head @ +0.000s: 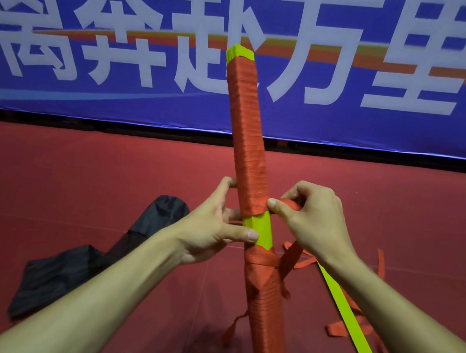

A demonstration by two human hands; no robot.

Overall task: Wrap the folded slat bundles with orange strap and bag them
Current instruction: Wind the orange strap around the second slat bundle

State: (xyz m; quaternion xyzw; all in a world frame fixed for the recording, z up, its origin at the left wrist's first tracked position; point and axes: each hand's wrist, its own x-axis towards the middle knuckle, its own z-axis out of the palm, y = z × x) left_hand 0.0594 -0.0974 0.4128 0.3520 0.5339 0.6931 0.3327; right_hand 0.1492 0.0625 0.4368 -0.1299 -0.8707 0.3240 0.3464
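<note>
Nearest to us, the lower stretch of the slat bundle [257, 230] is already bound in orange strap [265, 309], with a few frayed tails hanging off it. Just to its right a single loose yellow-green slat [354, 324] runs off toward the bottom corner, lying over slack strap that trails across the red surface [82, 175]; we cannot tell whether that surface is a floor or a counter. To the left lies the black bag [72, 271], crumpled and not yet in use. Further up, our left hand [215, 226] grasps the bundle at the one bare yellow-green band, thumb pressed across its front and fingers curled behind. Our right hand [314, 216] pinches the strap between thumb and fingers, right against the bundle's side at the lower edge of the upper wrapping. Beyond the hands the bundle tilts away, wrapped in tight turns nearly to its uncovered tip, with a blue banner [346, 125] behind it. We judge that the wrapping step is in hand and close to finished, with bagging still ahead. The next move calls for keeping the strap taut while passing it round the bare band, the left hand holding the bundle steady and shifting off the band as each turn comes.
</note>
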